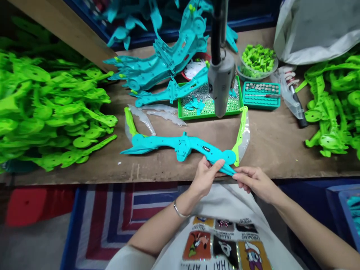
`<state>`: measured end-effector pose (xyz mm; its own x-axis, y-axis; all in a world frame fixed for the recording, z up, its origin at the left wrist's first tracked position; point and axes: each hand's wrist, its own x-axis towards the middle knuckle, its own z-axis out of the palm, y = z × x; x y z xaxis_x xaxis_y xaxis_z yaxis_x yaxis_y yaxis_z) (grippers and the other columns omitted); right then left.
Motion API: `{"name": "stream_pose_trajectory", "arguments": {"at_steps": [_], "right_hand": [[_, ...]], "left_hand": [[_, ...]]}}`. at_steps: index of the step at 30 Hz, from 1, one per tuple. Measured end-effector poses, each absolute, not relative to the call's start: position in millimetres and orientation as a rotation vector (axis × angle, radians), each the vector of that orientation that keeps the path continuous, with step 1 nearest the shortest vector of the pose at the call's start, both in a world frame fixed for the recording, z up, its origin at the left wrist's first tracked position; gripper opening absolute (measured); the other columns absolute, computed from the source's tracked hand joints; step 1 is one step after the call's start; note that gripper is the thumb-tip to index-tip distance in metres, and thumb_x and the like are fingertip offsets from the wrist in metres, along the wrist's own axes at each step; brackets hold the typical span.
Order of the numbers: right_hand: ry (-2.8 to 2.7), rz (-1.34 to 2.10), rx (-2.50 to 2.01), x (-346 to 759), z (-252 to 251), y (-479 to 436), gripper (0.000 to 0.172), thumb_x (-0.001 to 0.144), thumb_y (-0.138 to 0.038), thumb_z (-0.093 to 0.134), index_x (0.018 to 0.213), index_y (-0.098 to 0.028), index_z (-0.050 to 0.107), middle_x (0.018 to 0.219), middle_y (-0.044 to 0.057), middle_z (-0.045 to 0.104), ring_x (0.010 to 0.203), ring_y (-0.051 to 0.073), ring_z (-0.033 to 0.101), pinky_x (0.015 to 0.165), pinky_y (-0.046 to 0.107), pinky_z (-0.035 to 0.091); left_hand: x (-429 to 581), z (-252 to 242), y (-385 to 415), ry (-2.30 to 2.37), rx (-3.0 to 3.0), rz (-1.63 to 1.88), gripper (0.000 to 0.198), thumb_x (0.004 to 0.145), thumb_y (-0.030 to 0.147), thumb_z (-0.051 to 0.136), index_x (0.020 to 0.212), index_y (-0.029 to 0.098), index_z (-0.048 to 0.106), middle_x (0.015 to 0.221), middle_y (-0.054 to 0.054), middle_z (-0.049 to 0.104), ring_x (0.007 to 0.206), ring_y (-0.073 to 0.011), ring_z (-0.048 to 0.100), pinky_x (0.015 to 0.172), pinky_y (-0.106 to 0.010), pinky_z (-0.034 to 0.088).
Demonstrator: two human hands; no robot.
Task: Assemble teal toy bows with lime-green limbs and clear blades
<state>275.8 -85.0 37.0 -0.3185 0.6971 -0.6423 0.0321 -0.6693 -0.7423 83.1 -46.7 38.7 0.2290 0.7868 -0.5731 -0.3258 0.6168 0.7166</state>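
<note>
A turquoise plastic toy bow lies across the front of the table, with a lime green limb at each end. Clear plastic pieces sit along the limbs; the right limb stands up beside a round turquoise disc. My left hand is closed around the bow's lower right end, thumb on top. At the pointed tip of that end, my right hand pinches with thumb and fingers. Whether a small part is between those fingers is hidden. Behind the bow lie loose clear pieces.
Lime green parts are heaped at left, more at right. Turquoise bow bodies are stacked behind. A green basket holds screws and turquoise bits. Over it hangs a grey power screwdriver. A bowl of green pieces stands behind.
</note>
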Motion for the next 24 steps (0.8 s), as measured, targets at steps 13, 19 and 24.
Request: {"name": "stream_pose_trajectory", "arguments": {"at_steps": [13, 19, 24], "right_hand": [[-1.477, 0.688, -1.423, 264, 101, 48, 0.075, 0.070, -0.042, 0.087, 0.135, -0.026, 0.051, 0.126, 0.010, 0.065, 0.110, 0.026, 0.066, 0.094, 0.044, 0.057], [-1.478, 0.948, -1.177, 217, 98, 103, 0.053, 0.075, -0.028, 0.079, 0.123, -0.026, 0.055, 0.106, 0.004, 0.071, 0.091, 0.022, 0.070, 0.080, 0.040, 0.060], [-1.415, 0.890, -1.141, 228, 126, 110, 0.041, 0.072, -0.021, 0.075, 0.112, -0.024, 0.065, 0.080, -0.002, 0.071, 0.074, 0.019, 0.069, 0.067, 0.035, 0.057]], "left_hand": [[84, 34, -42, 1.050, 0.463, 0.908, 0.059, 0.081, 0.044, 0.080, 0.126, 0.018, 0.051, 0.124, -0.014, 0.070, 0.107, -0.0272, 0.071, 0.080, -0.039, 0.065], [83, 34, -40, 1.034, 0.416, 0.881, 0.063, 0.077, 0.047, 0.083, 0.123, 0.018, 0.052, 0.118, -0.013, 0.072, 0.099, -0.0266, 0.073, 0.077, -0.040, 0.065], [83, 31, -40, 1.038, 0.365, 0.887, 0.065, 0.074, 0.046, 0.086, 0.123, 0.019, 0.052, 0.115, -0.010, 0.072, 0.099, -0.0253, 0.072, 0.076, -0.038, 0.064]]}}
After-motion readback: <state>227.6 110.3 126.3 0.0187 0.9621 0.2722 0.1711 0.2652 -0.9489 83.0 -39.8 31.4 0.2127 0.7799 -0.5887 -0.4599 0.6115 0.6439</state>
